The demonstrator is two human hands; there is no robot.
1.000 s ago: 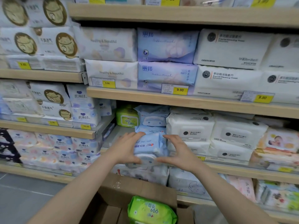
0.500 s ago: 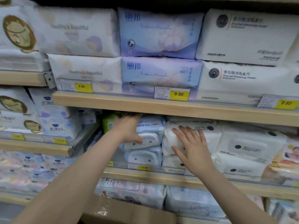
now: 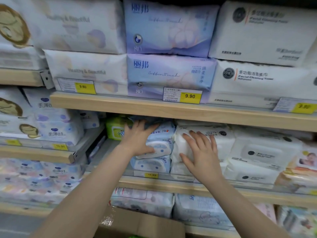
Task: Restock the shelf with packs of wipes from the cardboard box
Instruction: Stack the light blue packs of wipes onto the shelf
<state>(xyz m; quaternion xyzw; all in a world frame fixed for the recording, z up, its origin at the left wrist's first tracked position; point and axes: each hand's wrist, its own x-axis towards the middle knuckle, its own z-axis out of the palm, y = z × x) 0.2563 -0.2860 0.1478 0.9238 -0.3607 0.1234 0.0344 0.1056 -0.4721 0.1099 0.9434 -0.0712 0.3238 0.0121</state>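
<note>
- Wipes (image 3: 158, 143): pale blue pack with a white flip lid, lying on another blue pack (image 3: 151, 164) on the shelf (image 3: 171, 183), between a green pack (image 3: 115, 128) and a white pack (image 3: 221, 143).
- Left hand (image 3: 137, 140): fingers spread, palm flat against the wipes, thumb under the lid.
- Right hand (image 3: 200, 152): open, flat on the white pack, gripping nothing.

yellow price tags (image 3: 190, 96) front stacked tissue packs (image 3: 169, 73).

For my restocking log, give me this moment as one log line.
step: seating pack | left hand: flat on upper blue wipes pack | right hand: open, against white pack | cardboard box: below
</note>
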